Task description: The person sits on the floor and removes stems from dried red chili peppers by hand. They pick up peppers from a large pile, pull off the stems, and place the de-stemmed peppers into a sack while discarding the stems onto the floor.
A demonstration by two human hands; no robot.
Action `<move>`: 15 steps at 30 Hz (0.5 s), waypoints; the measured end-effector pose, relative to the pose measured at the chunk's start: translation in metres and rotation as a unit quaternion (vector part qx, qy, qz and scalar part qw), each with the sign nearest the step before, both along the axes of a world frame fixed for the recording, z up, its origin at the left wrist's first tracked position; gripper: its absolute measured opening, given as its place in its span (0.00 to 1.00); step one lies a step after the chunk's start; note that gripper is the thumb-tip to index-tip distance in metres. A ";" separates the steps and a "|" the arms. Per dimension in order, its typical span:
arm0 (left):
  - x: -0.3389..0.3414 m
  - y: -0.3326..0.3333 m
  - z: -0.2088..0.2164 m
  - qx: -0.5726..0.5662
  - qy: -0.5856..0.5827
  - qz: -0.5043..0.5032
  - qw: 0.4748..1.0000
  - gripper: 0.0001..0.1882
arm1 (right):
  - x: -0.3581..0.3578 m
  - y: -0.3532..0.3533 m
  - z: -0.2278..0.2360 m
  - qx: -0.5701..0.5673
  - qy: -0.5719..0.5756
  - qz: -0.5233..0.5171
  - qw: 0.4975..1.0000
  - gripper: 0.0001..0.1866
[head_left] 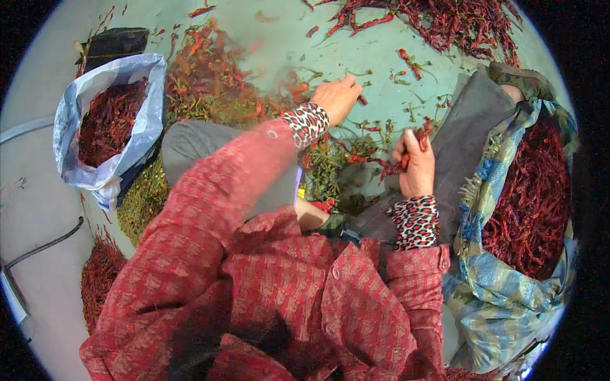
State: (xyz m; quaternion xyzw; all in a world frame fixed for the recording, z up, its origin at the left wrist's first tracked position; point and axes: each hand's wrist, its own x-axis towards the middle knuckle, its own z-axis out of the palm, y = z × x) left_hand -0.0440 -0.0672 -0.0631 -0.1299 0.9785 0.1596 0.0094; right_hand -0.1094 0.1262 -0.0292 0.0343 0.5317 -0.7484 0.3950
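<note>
"Where was the left hand?"

"Just above the middle of the frame, back upward, reaching over the pale green ground. Its sleeve came up from the lower left."

"Was it gripping anything?"

"I couldn't tell. The fingers bent down, mostly hidden behind the hand, and a small red piece showed right beside them."

"And the right hand?"

"Right of centre, with the thumb up and the fingers curled closed on a few dried red peppers. Some stuck out above the thumb, others to the left of the hand."

"Were there more peppers about?"

"Plenty. A dark red heap lay at the upper right, and a looser red and orange pile spread at the upper left. Below the left hand, near the centre, were greenish stems with red bits among them."

"Any containers?"

"A pale blue-white bag stood open at the left, dark red peppers inside. At the right edge a blue checked sack gaped, full of them too."

"What did the person wear?"

"A red patterned jacket, with leopard-print cuffs at both wrists."
</note>
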 end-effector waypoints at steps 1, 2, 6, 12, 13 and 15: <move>-0.003 0.001 -0.008 0.002 0.004 0.000 1.000 0.09 | 0.002 0.001 0.005 0.061 0.011 0.000 0.998 0.05; -0.005 0.004 -0.010 0.001 0.009 -0.001 1.000 0.09 | 0.002 0.002 0.001 0.081 0.025 0.007 0.996 0.05; -0.008 0.028 0.029 0.255 0.006 0.052 0.966 0.10 | 0.008 -0.010 0.005 0.086 0.072 0.038 0.993 0.07; -0.040 0.030 0.022 0.235 0.015 -0.183 0.955 0.12 | -0.005 -0.008 0.011 0.029 0.032 -0.165 0.985 0.06; -0.058 0.018 0.016 0.177 0.009 -0.135 0.975 0.11 | -0.007 -0.008 0.013 0.016 0.006 -0.159 0.987 0.06; -0.099 -0.002 0.015 0.092 0.025 -0.059 0.994 0.11 | -0.006 -0.009 0.012 -0.008 -0.052 -0.142 0.989 0.05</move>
